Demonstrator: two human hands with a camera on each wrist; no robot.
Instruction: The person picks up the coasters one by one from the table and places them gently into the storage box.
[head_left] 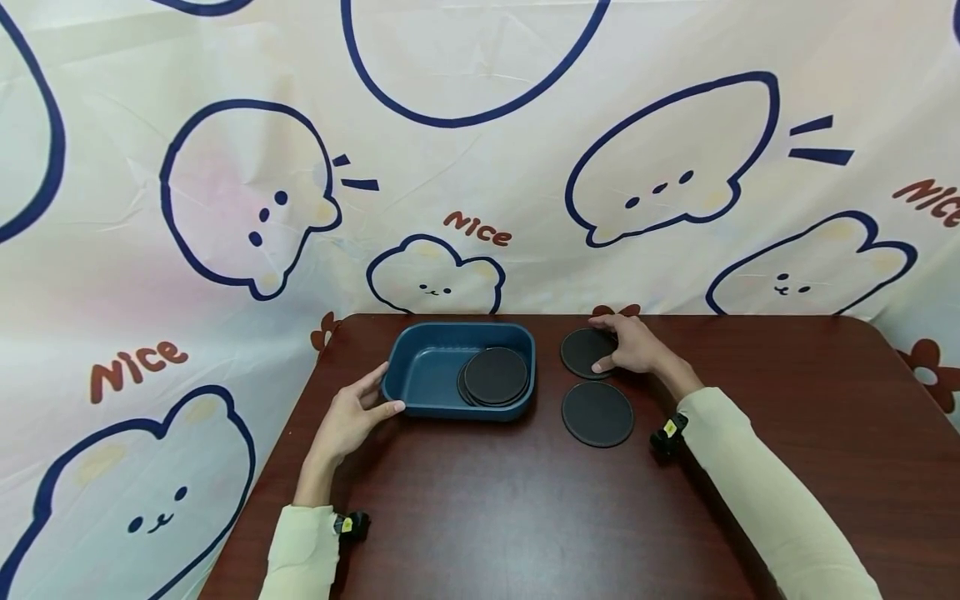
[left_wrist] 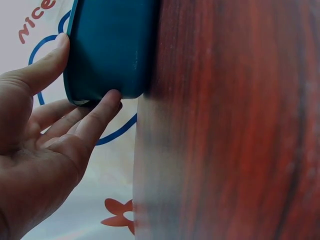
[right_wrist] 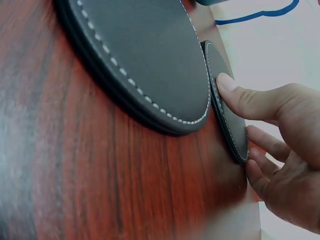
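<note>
A blue rectangular plastic bin (head_left: 420,411) stands toward the back of the table, with a few round black coasters (head_left: 496,377) stacked at its right end. My left hand (head_left: 356,419) grips the bin's left end, the thumb at the front corner and the fingers along the end wall. To the right of the bin, my right hand (head_left: 636,343) is over the farther round black coaster (head_left: 581,352), thumb on its face and fingers at its edge. Nearer to me lies another coaster (right_wrist: 145,55), which shows white stitching round its rim in the right wrist view.
The dark reddish wooden table (head_left: 517,508) ends at the back against a pale cloth (head_left: 450,167) printed with cartoon outlines. Black wrist cameras sit on both sleeves. The two loose coasters lie close together, a short way from the bin's right wall.
</note>
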